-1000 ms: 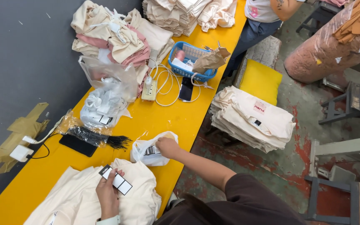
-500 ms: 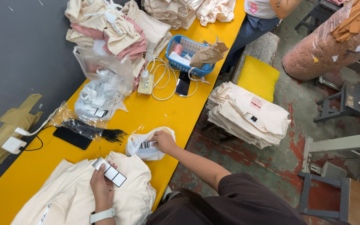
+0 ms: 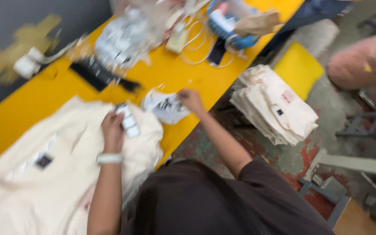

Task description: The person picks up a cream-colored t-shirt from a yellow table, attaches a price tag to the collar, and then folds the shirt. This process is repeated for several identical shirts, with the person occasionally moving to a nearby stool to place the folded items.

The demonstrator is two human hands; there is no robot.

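My left hand rests on a cream garment spread over the yellow table and holds a few small white and black tags. My right hand reaches to the table's near edge and grips a small clear plastic bag of tags. The picture is blurred by head motion.
A stack of folded cream garments sits on a yellow stool to the right. Farther along the table lie a black comb-like item, a clear bag, white cables and a blue basket.
The view has dropped and swung toward the near end of the table, blurring the scene. Both hands stay on their tags and bag.
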